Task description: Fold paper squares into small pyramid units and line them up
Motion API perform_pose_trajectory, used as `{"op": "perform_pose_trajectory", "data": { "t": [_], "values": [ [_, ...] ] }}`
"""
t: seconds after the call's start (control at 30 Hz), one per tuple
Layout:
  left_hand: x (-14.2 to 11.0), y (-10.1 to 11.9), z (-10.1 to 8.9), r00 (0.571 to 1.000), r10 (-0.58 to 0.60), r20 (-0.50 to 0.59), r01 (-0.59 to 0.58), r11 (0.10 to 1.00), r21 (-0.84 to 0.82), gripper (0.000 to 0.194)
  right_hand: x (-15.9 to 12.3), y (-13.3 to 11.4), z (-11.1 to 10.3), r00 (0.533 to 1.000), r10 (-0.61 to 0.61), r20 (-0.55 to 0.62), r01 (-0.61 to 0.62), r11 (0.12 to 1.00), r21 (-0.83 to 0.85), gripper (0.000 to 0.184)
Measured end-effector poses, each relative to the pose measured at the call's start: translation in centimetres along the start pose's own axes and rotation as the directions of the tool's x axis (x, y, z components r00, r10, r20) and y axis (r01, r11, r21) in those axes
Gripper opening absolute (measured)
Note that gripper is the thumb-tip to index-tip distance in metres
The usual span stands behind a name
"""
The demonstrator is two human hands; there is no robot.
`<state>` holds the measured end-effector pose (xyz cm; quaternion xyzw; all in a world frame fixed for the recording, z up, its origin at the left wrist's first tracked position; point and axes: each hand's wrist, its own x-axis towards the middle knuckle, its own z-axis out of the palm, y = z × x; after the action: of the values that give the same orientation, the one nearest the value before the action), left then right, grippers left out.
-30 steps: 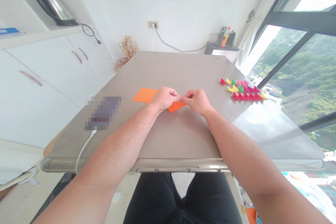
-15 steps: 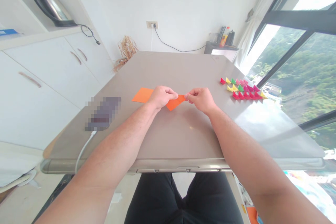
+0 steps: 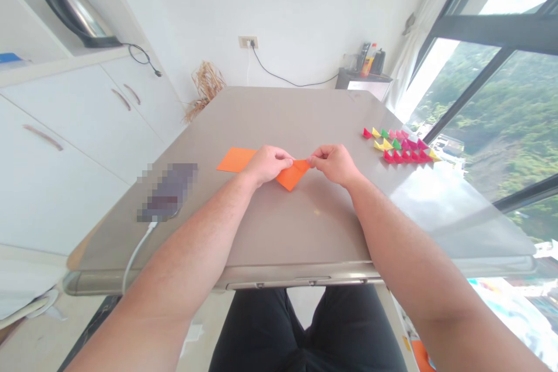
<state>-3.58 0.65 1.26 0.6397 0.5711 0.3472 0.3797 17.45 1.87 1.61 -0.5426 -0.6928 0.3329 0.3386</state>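
Observation:
A folded piece of orange paper (image 3: 292,175) is held between both hands over the middle of the table, one corner pointing down toward me. My left hand (image 3: 271,164) pinches its left side with thumb and fingers. At its upper right corner, the fingertips of my right hand (image 3: 333,163) are closed on the paper. Another orange sheet (image 3: 235,159) lies flat on the table, partly covered by my left hand.
Several small folded paper boats (image 3: 405,156) in red, pink, yellow and green stand in rows at the right. A pixelated dark device (image 3: 170,192) with a white cable (image 3: 138,253) lies at the left of the grey table (image 3: 300,238).
The lower corner of the held orange paper has shifted slightly right and toward me, showing more of its face. Both hands keep their pinch. The whole view has shifted a little.

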Motion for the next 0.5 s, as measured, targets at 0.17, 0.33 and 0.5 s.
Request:
{"op": "perform_pose_trajectory", "data": {
  "t": [0.17,0.33,0.5],
  "values": [
    [0.3,-0.2,0.5,1.0,-0.025,0.016,0.027,0.987,-0.156,0.014,0.0,0.1,0.7,0.992,0.026,-0.119,0.0,0.977,0.214,0.03],
    [0.7,-0.1,0.6,0.975,-0.14,-0.171,0.046,0.884,-0.464,0.017,-0.3,0.5,1.6,0.983,-0.157,-0.1,0.184,0.904,0.387,0.052],
    [0.7,0.0,0.6,0.945,-0.228,-0.234,0.024,0.763,-0.647,0.023,-0.5,0.7,2.2,0.956,-0.289,0.045,0.257,0.903,0.345,0.054]
  ]
}}
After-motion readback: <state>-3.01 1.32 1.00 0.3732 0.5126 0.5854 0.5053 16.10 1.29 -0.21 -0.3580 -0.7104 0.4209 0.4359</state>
